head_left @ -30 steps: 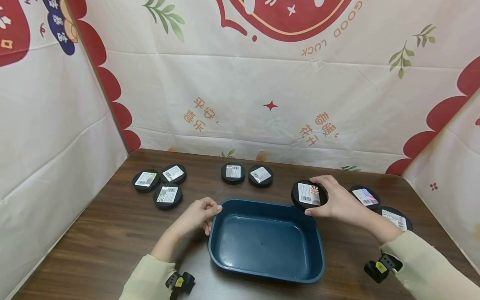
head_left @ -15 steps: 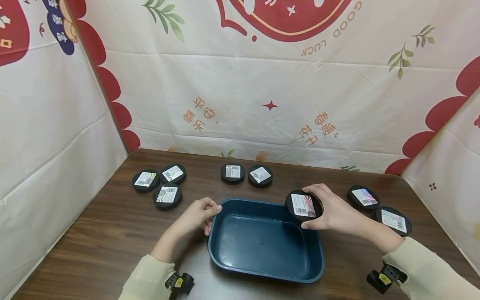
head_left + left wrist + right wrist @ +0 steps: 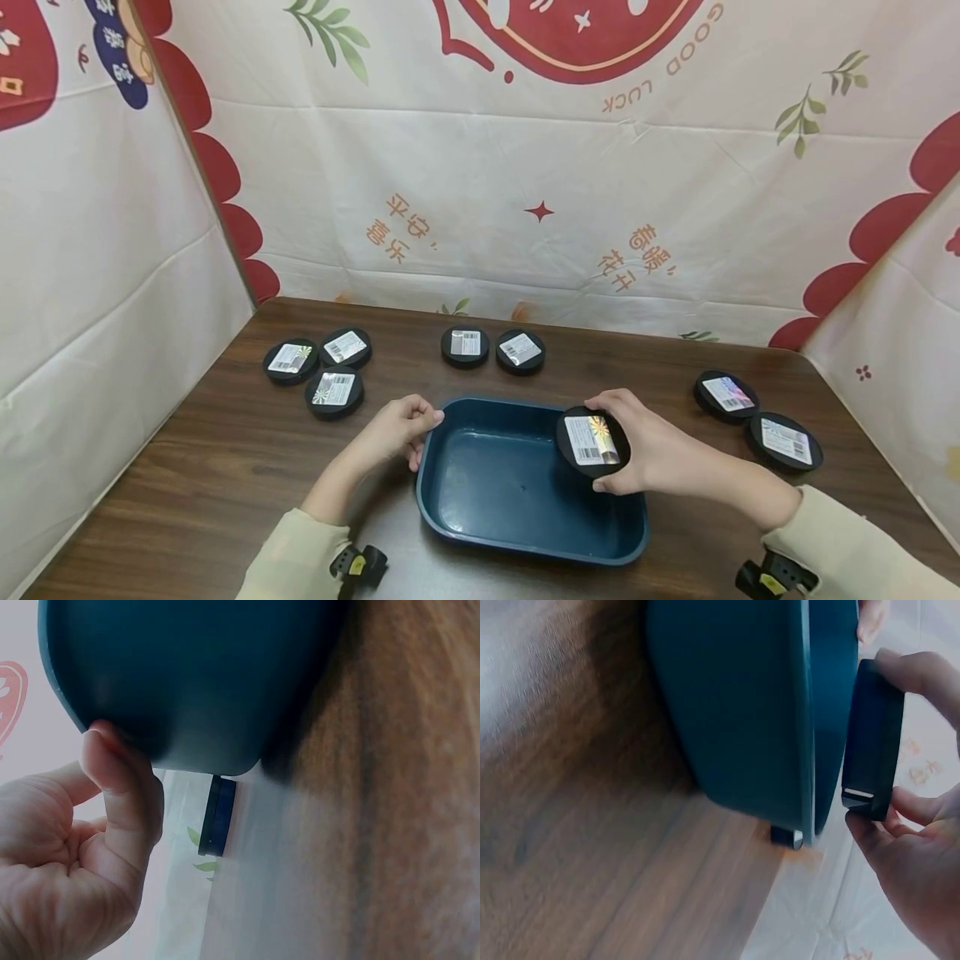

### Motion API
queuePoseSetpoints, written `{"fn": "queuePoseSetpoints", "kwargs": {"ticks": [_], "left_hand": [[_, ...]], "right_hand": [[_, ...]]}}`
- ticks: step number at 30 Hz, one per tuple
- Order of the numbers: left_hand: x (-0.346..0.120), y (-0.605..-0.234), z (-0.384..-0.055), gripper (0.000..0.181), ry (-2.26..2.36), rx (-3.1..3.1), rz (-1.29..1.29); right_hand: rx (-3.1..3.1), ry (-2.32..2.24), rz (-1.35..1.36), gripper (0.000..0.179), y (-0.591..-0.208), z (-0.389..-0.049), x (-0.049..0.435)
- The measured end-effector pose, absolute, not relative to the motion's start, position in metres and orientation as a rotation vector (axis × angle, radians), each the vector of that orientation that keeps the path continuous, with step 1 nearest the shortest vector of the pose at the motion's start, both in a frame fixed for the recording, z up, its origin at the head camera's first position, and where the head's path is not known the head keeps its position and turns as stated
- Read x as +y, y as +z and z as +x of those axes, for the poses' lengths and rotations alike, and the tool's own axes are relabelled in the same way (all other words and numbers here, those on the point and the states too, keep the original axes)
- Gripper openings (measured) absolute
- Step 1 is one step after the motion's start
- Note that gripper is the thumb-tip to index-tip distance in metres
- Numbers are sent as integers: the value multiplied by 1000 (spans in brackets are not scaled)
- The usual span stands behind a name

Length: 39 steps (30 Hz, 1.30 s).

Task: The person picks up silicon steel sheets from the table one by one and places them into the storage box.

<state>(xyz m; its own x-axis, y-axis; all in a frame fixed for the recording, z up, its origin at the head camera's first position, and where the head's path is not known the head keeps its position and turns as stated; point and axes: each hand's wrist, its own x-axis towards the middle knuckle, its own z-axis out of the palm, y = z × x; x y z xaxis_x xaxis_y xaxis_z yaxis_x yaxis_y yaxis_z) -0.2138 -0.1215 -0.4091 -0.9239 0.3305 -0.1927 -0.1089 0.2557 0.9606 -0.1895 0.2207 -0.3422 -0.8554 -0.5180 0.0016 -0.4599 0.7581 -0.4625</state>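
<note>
In the head view my right hand [image 3: 651, 450] grips a black round flat case [image 3: 576, 457] by its edge, thumb on the near side and fingers on the far side. The case is above the right part of a dark blue plastic basin [image 3: 517, 543], its labelled face up. From the right wrist, the black case [image 3: 871, 742] is seen edge-on beside the basin's rim, with a small slot in its side. My left hand [image 3: 397, 429] pinches the basin's upper left rim; the left wrist view shows the thumb against the basin wall [image 3: 187, 690].
Behind the basin lie two similar cases, one at the left [image 3: 465, 347] and one at the right [image 3: 521, 352]. Several more are grouped at the left [image 3: 335, 392], and two at the right [image 3: 784, 442]. A printed cloth [image 3: 480, 167] hangs behind the wooden table [image 3: 202, 467].
My right hand has carried the black case from beyond the basin's upper right corner toward me and left, over its interior. My left hand and the basin have stayed put.
</note>
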Motion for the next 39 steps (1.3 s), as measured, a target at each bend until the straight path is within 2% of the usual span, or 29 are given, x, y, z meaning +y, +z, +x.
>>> {"fn": "queuePoseSetpoints", "kwargs": {"ticks": [19,39], "left_hand": [[-121,-409,-212,27,1694,2189,207],[-121,-407,-214,28,1702,2168,199]], "right_hand": [[2689,-637,-846,90,-364,-180,206],[2572,-443,-919,86,-363,-183,195]]}}
